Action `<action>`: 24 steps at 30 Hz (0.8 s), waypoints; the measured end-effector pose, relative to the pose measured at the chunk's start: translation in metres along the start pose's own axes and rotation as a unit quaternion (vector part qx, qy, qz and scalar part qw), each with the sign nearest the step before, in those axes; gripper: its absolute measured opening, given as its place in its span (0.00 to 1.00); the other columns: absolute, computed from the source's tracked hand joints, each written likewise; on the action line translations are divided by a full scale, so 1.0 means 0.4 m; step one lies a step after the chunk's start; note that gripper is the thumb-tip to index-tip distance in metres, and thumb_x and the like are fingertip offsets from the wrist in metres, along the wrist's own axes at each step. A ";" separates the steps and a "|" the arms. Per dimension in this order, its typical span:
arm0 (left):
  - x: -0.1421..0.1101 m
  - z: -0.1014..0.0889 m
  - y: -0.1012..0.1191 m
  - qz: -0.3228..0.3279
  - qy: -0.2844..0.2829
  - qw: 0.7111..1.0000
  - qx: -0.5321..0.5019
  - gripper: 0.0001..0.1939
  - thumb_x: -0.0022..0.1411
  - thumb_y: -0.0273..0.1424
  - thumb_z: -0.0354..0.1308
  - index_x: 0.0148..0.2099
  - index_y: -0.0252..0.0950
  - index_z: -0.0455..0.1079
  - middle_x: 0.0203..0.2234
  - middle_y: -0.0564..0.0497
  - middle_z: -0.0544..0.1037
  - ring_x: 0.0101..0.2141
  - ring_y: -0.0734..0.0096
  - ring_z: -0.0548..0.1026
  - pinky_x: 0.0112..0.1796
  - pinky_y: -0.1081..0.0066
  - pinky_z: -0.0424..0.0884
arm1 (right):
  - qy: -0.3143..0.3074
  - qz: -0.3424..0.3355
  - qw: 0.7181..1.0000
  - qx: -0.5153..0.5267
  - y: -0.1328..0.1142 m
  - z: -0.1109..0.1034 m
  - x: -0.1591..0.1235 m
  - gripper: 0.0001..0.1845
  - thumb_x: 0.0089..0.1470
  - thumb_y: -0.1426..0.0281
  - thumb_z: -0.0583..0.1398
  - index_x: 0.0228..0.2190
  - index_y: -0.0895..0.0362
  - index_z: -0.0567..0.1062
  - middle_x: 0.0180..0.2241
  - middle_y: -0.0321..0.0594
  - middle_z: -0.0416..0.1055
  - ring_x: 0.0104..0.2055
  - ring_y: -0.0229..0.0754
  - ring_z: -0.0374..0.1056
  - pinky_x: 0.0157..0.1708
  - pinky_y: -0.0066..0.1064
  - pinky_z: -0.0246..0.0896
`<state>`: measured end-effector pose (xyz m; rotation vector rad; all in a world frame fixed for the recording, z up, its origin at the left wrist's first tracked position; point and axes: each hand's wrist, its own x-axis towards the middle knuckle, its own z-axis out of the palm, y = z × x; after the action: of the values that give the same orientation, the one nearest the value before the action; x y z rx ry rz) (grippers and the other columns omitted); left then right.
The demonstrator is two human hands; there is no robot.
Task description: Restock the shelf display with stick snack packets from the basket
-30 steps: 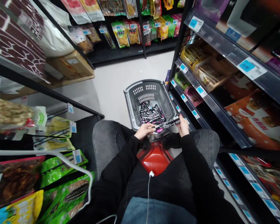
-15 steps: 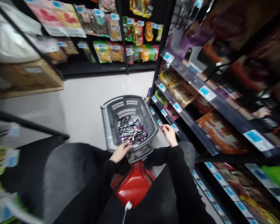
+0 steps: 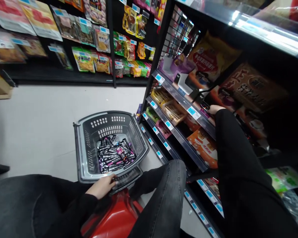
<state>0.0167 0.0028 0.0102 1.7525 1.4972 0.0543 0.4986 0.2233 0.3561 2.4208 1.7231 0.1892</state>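
A grey shopping basket [image 3: 80,155] stands in front of my knees, with many slim black, silver and pink stick packets [image 3: 116,153] piled on its bottom. My left hand [image 3: 103,185] rests at the basket's near edge, its fingers curled over the rim beside the folded handle. Out to the right, my right hand [image 3: 215,109] reaches into the upper shelf. Its fingertips close on a small black packet [image 3: 204,105] behind the price-tag rail; part of the fingers is hidden.
A red stool [image 3: 116,215] shows between my legs. The tiered shelf [image 3: 178,94] on the right bears boxes of sticks and large coffee-coloured bags [image 3: 253,86]. Across the pale floor [image 3: 44,122], a rack [image 3: 64,79] holds hanging snack bags.
My right hand has moved from beside the basket up and right into the shelf. My left hand remains at the basket's near edge. The view has turned right.
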 end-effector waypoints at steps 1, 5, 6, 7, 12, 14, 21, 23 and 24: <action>-0.001 0.000 -0.001 0.002 0.001 1.000 0.002 0.17 0.53 0.35 0.48 0.43 0.33 0.70 0.40 0.41 0.77 0.42 0.59 0.74 0.43 0.69 0.65 | -0.014 -0.003 1.000 -0.009 -0.001 0.004 0.005 0.09 0.38 0.69 0.66 0.22 0.64 0.75 0.24 0.50 0.72 0.32 0.47 0.69 0.33 0.36 0.61; -0.001 0.002 -0.002 0.009 -0.002 1.000 0.020 0.19 0.55 0.35 0.47 0.45 0.31 0.69 0.41 0.40 0.76 0.44 0.59 0.73 0.44 0.69 0.65 | 0.026 0.004 0.999 -0.047 0.001 0.008 -0.007 0.13 0.39 0.69 0.66 0.29 0.66 0.77 0.30 0.53 0.73 0.34 0.47 0.70 0.33 0.34 0.61; -0.001 0.003 -0.003 0.008 -0.003 1.000 0.024 0.20 0.55 0.35 0.47 0.46 0.31 0.69 0.42 0.40 0.76 0.44 0.59 0.73 0.44 0.69 0.65 | 0.037 -0.001 0.998 -0.057 0.002 0.007 -0.012 0.14 0.40 0.70 0.65 0.32 0.65 0.76 0.32 0.53 0.73 0.36 0.47 0.70 0.33 0.33 0.61; 0.000 0.004 -0.004 0.005 -0.005 1.000 0.026 0.20 0.56 0.35 0.47 0.47 0.31 0.68 0.42 0.40 0.76 0.44 0.59 0.73 0.44 0.69 0.65 | 0.042 -0.010 0.997 -0.066 0.002 0.006 -0.016 0.16 0.41 0.70 0.64 0.35 0.65 0.76 0.34 0.53 0.73 0.37 0.47 0.70 0.34 0.32 0.62; 0.001 0.006 -0.002 -0.003 -0.012 1.000 0.029 0.18 0.56 0.33 0.48 0.46 0.32 0.69 0.41 0.41 0.77 0.43 0.60 0.74 0.43 0.69 0.65 | -0.032 -0.018 0.993 -0.109 -0.004 -0.001 -0.028 0.21 0.50 0.64 0.59 0.41 0.67 0.74 0.38 0.56 0.72 0.41 0.48 0.69 0.37 0.31 0.62; -0.001 0.004 0.002 -0.008 -0.014 0.999 0.035 0.18 0.56 0.32 0.48 0.47 0.31 0.69 0.40 0.41 0.77 0.43 0.61 0.74 0.43 0.70 0.65 | -0.054 -0.010 0.992 -0.117 -0.011 -0.005 -0.037 0.21 0.51 0.64 0.57 0.42 0.67 0.73 0.40 0.56 0.71 0.43 0.49 0.69 0.39 0.31 0.62; -0.004 0.005 0.005 -0.005 -0.018 0.999 0.034 0.18 0.57 0.31 0.49 0.47 0.30 0.68 0.41 0.40 0.76 0.43 0.60 0.74 0.43 0.70 0.65 | 0.022 -0.037 0.989 -0.143 -0.066 -0.008 -0.109 0.19 0.54 0.75 0.50 0.48 0.67 0.67 0.44 0.63 0.67 0.47 0.53 0.66 0.41 0.39 0.61; -0.002 0.010 0.000 -0.004 -0.022 0.999 0.038 0.18 0.57 0.31 0.49 0.48 0.29 0.68 0.42 0.39 0.76 0.44 0.60 0.73 0.44 0.69 0.64 | 0.034 -0.019 0.990 -0.132 -0.070 -0.018 -0.118 0.18 0.54 0.77 0.49 0.47 0.68 0.67 0.43 0.64 0.66 0.47 0.54 0.66 0.41 0.40 0.60; -0.001 0.013 -0.003 -0.004 -0.024 0.999 0.039 0.18 0.57 0.31 0.49 0.48 0.29 0.68 0.42 0.39 0.76 0.44 0.60 0.73 0.44 0.69 0.64 | 0.041 -0.010 0.991 -0.128 -0.065 -0.027 -0.118 0.18 0.53 0.78 0.50 0.46 0.70 0.67 0.42 0.66 0.66 0.47 0.55 0.66 0.41 0.41 0.60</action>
<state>0.0182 -0.0002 0.0061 1.7970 1.4887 -0.0510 0.4570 0.1876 0.3609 2.2363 1.6407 0.4815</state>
